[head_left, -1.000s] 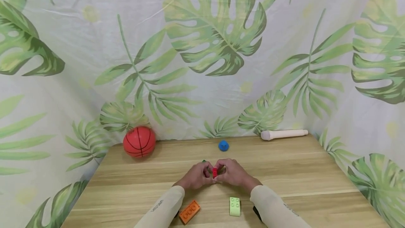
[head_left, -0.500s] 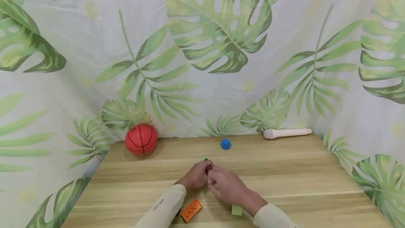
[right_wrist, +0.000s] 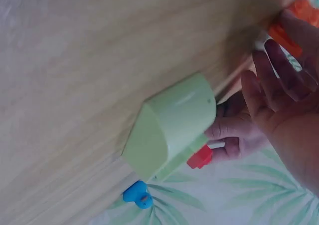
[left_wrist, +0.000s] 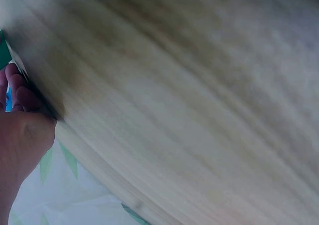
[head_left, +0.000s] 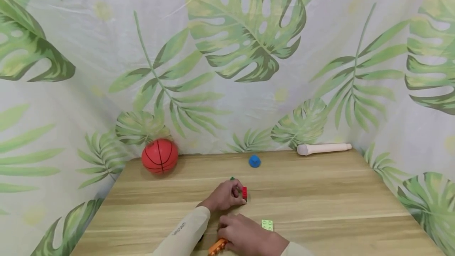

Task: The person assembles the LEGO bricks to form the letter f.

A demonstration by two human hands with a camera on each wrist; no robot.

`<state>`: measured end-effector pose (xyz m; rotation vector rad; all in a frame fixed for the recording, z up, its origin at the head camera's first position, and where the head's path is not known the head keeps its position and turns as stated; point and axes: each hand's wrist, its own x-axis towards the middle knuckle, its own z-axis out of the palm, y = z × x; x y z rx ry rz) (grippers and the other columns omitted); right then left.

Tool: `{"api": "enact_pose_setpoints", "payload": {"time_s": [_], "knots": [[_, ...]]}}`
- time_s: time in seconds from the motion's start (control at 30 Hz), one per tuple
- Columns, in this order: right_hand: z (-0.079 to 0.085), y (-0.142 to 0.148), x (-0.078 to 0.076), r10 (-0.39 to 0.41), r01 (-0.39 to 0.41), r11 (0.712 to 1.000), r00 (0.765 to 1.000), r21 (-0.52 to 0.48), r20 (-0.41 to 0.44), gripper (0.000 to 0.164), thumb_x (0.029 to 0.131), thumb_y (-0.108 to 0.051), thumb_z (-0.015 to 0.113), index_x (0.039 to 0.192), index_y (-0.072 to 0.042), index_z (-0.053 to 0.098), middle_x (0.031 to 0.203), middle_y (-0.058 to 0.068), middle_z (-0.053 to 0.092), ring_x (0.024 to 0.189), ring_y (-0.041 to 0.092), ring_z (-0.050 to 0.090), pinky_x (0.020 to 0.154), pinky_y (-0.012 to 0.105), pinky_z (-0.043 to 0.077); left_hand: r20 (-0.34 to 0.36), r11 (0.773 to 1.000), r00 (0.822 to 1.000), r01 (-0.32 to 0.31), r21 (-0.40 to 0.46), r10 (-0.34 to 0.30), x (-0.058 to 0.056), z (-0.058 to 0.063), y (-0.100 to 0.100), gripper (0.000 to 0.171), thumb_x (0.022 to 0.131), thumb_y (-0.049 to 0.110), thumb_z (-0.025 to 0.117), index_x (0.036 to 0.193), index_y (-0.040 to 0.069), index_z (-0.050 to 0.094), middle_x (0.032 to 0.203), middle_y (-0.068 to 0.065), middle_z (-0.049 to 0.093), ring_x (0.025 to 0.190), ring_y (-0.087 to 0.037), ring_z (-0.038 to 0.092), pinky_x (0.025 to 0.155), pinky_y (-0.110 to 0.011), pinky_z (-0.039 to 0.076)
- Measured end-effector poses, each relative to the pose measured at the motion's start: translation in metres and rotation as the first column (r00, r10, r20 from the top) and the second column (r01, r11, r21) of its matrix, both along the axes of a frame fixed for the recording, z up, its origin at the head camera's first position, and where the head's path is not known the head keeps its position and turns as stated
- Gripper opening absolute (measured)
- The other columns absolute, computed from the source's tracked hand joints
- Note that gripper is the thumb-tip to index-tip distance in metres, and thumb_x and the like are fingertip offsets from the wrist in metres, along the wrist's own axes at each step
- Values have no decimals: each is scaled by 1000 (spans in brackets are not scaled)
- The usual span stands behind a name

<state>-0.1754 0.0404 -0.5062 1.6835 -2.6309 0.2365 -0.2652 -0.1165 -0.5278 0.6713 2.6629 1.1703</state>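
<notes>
In the head view my left hand (head_left: 224,196) rests at mid-table, thumb and fingertips on a small red toy building brick (head_left: 244,192). A bit of green (head_left: 232,178) shows behind those fingers; its shape is hidden. Nearer the front edge, my right hand (head_left: 245,233) pinches an orange building brick (head_left: 217,247), tilted with its studs sideways. The right wrist view has the orange brick (right_wrist: 299,28) between thumb and fingers. Just right of that hand lies a light green brick (head_left: 267,225), rounded on one side in the right wrist view. In the left wrist view my left hand (left_wrist: 25,130) is at the edge.
A red toy basketball (head_left: 160,156) sits at the table's back left. Towards the back middle is a small blue toy (head_left: 254,161), and a white microphone (head_left: 323,149) lies at the back right. A leaf-patterned cloth (head_left: 249,102) hangs behind the table (head_left: 320,192).
My right hand has left the red brick beside my left hand, come back towards the front edge, and taken hold of the orange brick, tipping it. My left hand has stayed nearly in place.
</notes>
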Motion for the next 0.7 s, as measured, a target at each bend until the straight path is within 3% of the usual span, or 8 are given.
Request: {"api": "enact_pose_setpoints", "payload": {"time_s": [0.13, 0.23, 0.3, 0.5, 0.7], "knots": [[4, 4, 1, -52, 54, 998, 991, -14, 123, 20, 102, -33, 76, 118, -22, 76, 116, -11, 65, 96, -5, 58, 84, 13, 51, 11, 1000, 1000, 0, 8, 0, -1, 0, -1, 27, 91, 16, 88, 105, 10, 66, 86, -2, 64, 75, -9, 54, 71, -23, 47], [6, 8, 1, -105, 116, 993, 967, -34, 232, 26, 104, -31, 73, 126, -20, 71, 119, -12, 68, 99, -6, 60, 85, 16, 53, 3, 1000, 1000, 7, 7, -7, -2, -1, -1, 28, 90, 15, 88, 105, 9, 65, 86, -2, 64, 75, -9, 54, 72, -22, 46], [5, 10, 1, -137, 153, 987, 956, -43, 258, 29, 104, -32, 73, 130, -20, 69, 121, -12, 68, 99, -6, 60, 85, 18, 55, -3, 1000, 1000, 7, 6, -7, -2, -1, -1, 28, 90, 15, 89, 104, 8, 65, 86, -3, 65, 75, -9, 54, 72, -22, 46], [3, 15, 1, -170, 182, 983, 965, -40, 201, 26, 105, -38, 71, 126, -22, 71, 113, -12, 63, 87, -6, 53, 78, 17, 51, 7, 1000, 1000, 3, 16, -3, -1, -1, -1, 29, 89, 13, 89, 105, 8, 65, 87, -8, 67, 76, -10, 54, 71, -22, 46], [3, 13, 1, -147, 156, 987, 971, -32, 186, 28, 104, -40, 72, 124, -21, 71, 113, -12, 63, 92, -5, 53, 79, 16, 50, -2, 1000, 1000, 4, 2, -4, -1, -1, -1, 28, 90, 14, 89, 105, 9, 66, 88, -8, 67, 75, -9, 53, 71, -22, 45]]}}
